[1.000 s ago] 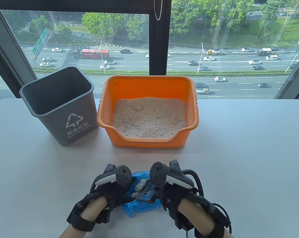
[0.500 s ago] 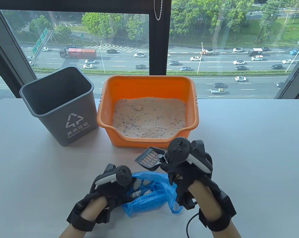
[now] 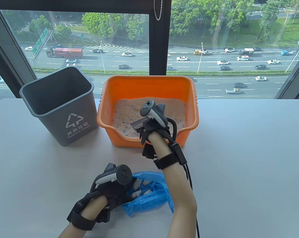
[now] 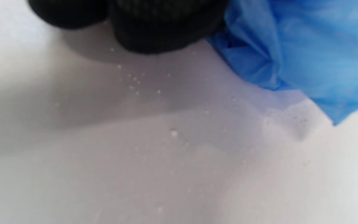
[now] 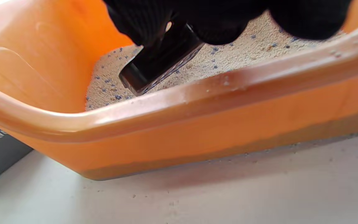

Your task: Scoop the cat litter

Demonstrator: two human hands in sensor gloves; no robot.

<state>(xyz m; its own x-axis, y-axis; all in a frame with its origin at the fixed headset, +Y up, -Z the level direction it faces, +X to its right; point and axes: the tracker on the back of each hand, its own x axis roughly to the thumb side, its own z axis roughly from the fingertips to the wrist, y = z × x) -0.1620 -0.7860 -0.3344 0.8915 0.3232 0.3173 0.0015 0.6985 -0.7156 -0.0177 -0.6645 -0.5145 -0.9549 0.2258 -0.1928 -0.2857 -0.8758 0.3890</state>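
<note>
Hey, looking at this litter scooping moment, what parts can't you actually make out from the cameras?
- Scoop handle: table view, hidden under the right hand; right wrist view, gloved fingers cover it.
- Whether the scoop touches the litter: unclear in both views.
- Left hand fingers on the blue bag: table view, tracker hides them; left wrist view, blurred and cut by the top edge.
- Grey bin bottom: table view, too dark.
</note>
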